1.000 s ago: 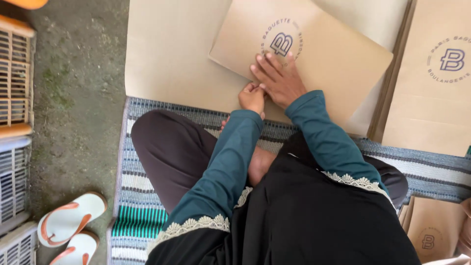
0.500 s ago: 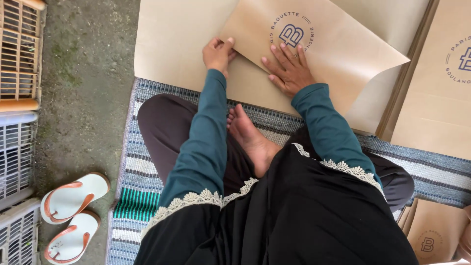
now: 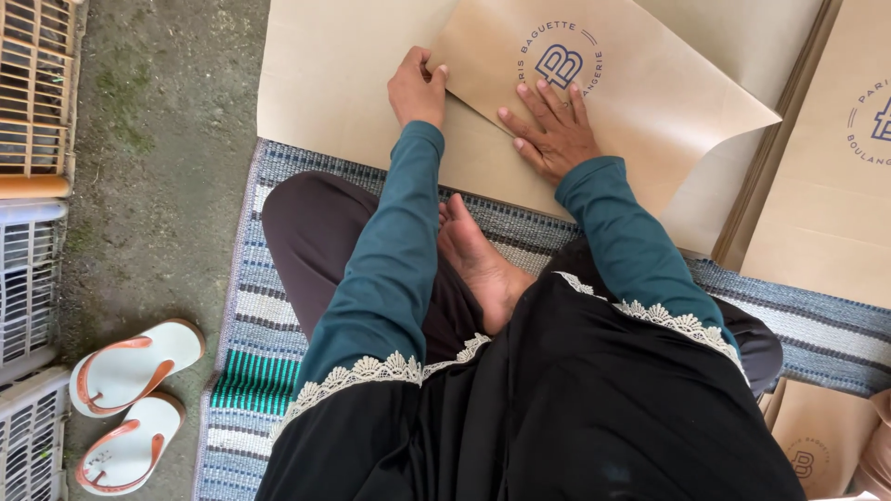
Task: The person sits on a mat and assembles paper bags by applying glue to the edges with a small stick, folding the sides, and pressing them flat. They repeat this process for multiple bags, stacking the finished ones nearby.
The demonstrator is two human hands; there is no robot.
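I sit cross-legged on a striped woven mat. In front of me lies a folded brown paper sheet with a round dark-blue printed emblem, on top of a larger plain brown sheet. My left hand pinches the folded sheet's left corner. My right hand lies flat on the sheet just below the emblem, fingers spread. Both arms are in teal sleeves with lace trim.
A stack of brown printed paper sheets lies at the right, and a few more at the lower right. White sandals with orange straps rest on the concrete floor at the left, next to slatted crates.
My left hand moved from beside my right hand out to the sheet's left corner. The right hand stayed pressed on the paper. The view shifted slightly.
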